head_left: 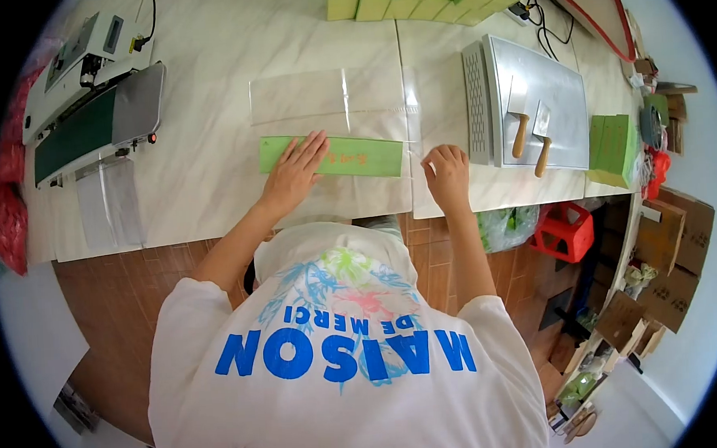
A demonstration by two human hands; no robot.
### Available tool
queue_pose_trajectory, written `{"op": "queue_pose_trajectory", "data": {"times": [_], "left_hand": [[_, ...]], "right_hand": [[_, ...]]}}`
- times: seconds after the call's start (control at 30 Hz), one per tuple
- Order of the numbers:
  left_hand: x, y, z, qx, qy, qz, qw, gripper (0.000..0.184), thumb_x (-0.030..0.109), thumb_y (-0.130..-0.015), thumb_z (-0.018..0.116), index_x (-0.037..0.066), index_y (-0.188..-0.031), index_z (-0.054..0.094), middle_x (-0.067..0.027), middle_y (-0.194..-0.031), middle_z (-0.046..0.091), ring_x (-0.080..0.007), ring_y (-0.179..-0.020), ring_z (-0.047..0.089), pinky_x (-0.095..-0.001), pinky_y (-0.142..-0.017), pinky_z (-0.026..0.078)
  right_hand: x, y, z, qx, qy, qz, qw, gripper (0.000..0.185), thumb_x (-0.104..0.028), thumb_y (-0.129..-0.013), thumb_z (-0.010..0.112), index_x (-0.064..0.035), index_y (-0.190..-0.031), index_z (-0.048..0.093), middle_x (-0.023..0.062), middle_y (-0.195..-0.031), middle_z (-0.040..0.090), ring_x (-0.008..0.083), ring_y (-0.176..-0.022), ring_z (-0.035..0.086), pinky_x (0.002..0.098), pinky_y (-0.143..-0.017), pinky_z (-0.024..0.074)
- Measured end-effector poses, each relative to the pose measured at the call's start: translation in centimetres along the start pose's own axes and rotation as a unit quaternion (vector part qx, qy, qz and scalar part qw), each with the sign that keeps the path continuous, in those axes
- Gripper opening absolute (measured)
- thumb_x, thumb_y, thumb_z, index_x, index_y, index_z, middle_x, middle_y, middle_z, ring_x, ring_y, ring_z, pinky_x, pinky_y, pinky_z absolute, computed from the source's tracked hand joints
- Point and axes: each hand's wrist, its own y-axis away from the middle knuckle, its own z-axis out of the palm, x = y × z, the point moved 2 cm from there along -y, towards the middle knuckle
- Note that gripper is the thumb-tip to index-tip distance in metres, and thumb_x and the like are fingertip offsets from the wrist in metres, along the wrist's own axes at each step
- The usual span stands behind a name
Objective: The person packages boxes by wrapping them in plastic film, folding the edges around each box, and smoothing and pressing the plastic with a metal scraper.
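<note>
A long green box (371, 157) with orange lettering lies flat on the marbled table in front of me. My left hand (291, 175) rests on its left half, fingers stretched out across the top. Just beyond the box's right end is my right hand (447, 173), its fingers curled in and thumb close to the index finger. Whatever it may be pinching is too small to make out. Clear plastic film (299, 96) lies behind the box, with shiny edges running toward the right hand. Whether the film also wraps the box I cannot tell.
A machine with a green belt (78, 137) stands at the left, with clear bags (108, 205) beside it. At the right, a metal hot plate (562, 92) carries two wooden-handled scrapers. Green boxes are stacked at the back (424, 5) and far right (612, 150). A red stool (566, 231) stands below.
</note>
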Motion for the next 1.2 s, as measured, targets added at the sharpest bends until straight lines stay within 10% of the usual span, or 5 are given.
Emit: {"op": "queue_pose_trajectory", "data": {"times": [0.2,0.4,1.1,1.2], "left_hand": [[0.0,0.0,0.1,0.004,-0.010,-0.004,1.000,0.076,0.017,-0.083,0.067,0.006,-0.148,0.030,-0.0053,-0.155,0.029,-0.0208,-0.143,0.026,-0.0410,-0.117,0.024],[0.2,0.7,1.1,0.009,-0.065,0.002,0.998,0.063,0.012,-0.087,0.053,0.007,-0.147,0.033,-0.0064,-0.154,0.031,-0.0197,-0.142,0.030,-0.0406,-0.116,0.025],[1.6,2.0,0.2,0.124,0.132,0.019,0.983,0.042,0.010,-0.086,0.058,0.003,-0.127,0.056,-0.0116,-0.137,0.051,-0.0290,-0.128,0.047,-0.0454,-0.108,0.036],[-2.4,2.8,-0.3,0.244,0.093,-0.202,0.944,0.046,0.018,-0.088,0.063,0.004,-0.131,0.052,-0.0163,-0.139,0.046,-0.0344,-0.127,0.043,-0.0457,-0.106,0.035]], "right_hand": [[-0.4,2.8,-0.1,-0.030,0.047,0.134,0.989,0.019,-0.002,-0.077,0.064,-0.0073,-0.095,0.058,0.0092,-0.102,0.060,0.0305,-0.100,0.056,0.0431,-0.086,0.0421],[-8.0,0.0,1.7,-0.036,-0.029,-0.024,0.999,0.060,-0.008,-0.083,0.064,-0.0104,-0.139,0.045,0.0153,-0.146,0.040,0.0353,-0.131,0.042,0.0464,-0.108,0.0338],[-8.8,1.5,6.6,-0.043,0.006,-0.038,0.998,0.071,0.004,-0.079,0.059,-0.0232,-0.143,0.045,0.0067,-0.152,0.037,0.0302,-0.137,0.038,0.0466,-0.111,0.0316],[-9.0,1.6,6.4,-0.049,-0.004,-0.030,0.998,0.069,0.004,-0.080,0.058,-0.0228,-0.142,0.046,0.0065,-0.152,0.037,0.0300,-0.137,0.038,0.0465,-0.112,0.0309]]}}
